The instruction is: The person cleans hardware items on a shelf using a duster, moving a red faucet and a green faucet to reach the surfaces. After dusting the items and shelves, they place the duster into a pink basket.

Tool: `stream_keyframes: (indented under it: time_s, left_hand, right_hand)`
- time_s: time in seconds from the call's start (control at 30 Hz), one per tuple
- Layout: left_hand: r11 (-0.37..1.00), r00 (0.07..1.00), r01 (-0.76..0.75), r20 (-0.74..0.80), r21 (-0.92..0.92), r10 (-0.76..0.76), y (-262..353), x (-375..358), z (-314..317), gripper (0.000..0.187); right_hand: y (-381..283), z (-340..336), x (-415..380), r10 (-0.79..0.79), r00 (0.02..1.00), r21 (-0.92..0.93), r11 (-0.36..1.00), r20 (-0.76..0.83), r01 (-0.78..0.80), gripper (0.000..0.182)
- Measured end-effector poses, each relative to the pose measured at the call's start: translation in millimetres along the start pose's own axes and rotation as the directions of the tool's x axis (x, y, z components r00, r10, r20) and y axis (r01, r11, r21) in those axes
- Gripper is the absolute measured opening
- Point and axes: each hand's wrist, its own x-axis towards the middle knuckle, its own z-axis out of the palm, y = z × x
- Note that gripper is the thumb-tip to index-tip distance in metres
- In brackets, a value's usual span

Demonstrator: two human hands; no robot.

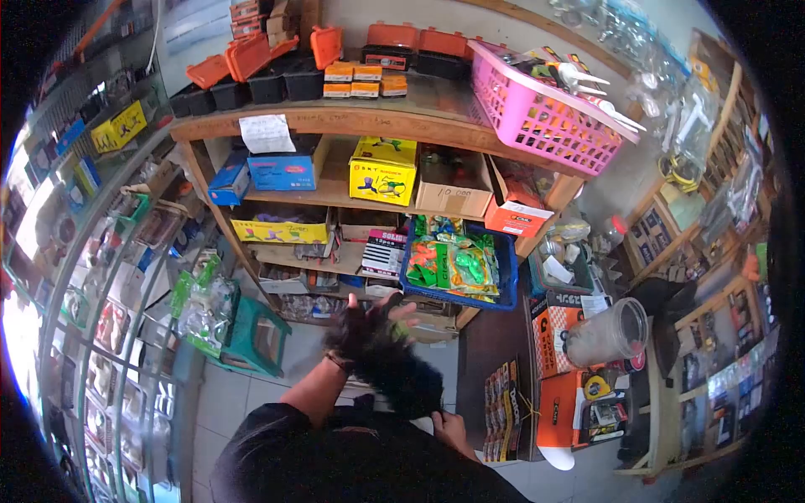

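Observation:
A black fluffy duster [407,377], smeared by motion, slants across the space in front of my body. My right hand [451,429] is closed at its lower end, where a handle is mostly hidden. At the upper end, my left hand [356,329] is against the dark fluff, its fingertips pointing away and apart. Blur and the fluff cover much of the left palm. Beyond my hands, a blue basket [516,281] holds green and orange packets [457,264] on the wooden shelf unit [377,121].
A pink basket [545,126] stands on the top shelf beside small orange boxes [365,81]. To the left are a green stool [270,335] and glass shelving [109,352]. At right, a clear jar [608,331] and orange boxes [558,411] sit on a dark surface.

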Motion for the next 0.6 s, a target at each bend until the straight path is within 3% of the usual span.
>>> stream_keyframes:
  time_s: [0.1,0.17,0.23,0.3,0.33,0.37,0.43,0.47,0.53,0.57,0.6]
  left_hand:
    - [0.992,0.978,-0.031,0.2,-0.122,0.055,22,3,-30,0.085]
    - [0.998,0.998,-0.052,0.028,-0.043,0.053,47,-11,-3,0.085]
    - [0.996,0.997,-0.07,0.037,-0.062,0.072,59,-14,-24,0.085]
    - [0.945,0.974,-0.18,-0.185,-0.272,0.133,68,-14,-46,0.081]
    - [0.928,0.952,0.046,0.299,-0.37,0.072,75,-16,-70,0.077]
    - [0.949,0.964,-0.022,0.245,-0.315,0.103,72,-17,-90,0.075]
    - [0.969,0.977,-0.188,-0.131,-0.16,0.168,80,-15,-53,0.074]
    - [0.981,0.984,-0.082,0.142,-0.174,0.108,85,-15,-46,0.072]
    - [0.98,0.99,-0.139,0.014,-0.144,0.142,93,-15,-56,0.071]
    - [0.977,0.96,-0.192,-0.225,-0.09,0.168,96,-20,-61,0.071]
    - [0.971,0.991,-0.115,-0.096,-0.211,0.096,99,-27,-65,0.071]
  right_hand:
    - [-23,0,15,0.064,0.996,0.005,0.998,0.055,-0.065,0.044]
    - [-15,14,29,-0.164,0.986,-0.039,0.986,-0.026,0.163,0.046]
    - [-20,21,44,-0.117,0.989,-0.002,0.993,-0.089,0.117,0.046]
    - [-27,25,54,-0.066,0.986,0.04,0.997,-0.156,0.073,0.047]
    - [-30,26,57,-0.012,0.988,0.034,0.999,-0.152,0.017,0.048]
    - [-33,27,60,0.041,0.988,0.032,0.999,-0.149,-0.036,0.049]
    - [-48,20,61,0.01,0.994,0.002,1.0,-0.11,-0.009,0.049]
    - [-54,18,60,-0.022,0.997,-0.019,1.0,-0.069,0.021,0.05]
    - [-51,23,62,0.077,0.997,0.064,0.995,-0.033,-0.074,0.051]
    - [-49,25,62,0.166,0.986,0.14,0.976,-0.004,-0.164,0.053]
    - [-49,24,62,0.167,0.986,0.135,0.977,0.008,-0.167,0.053]
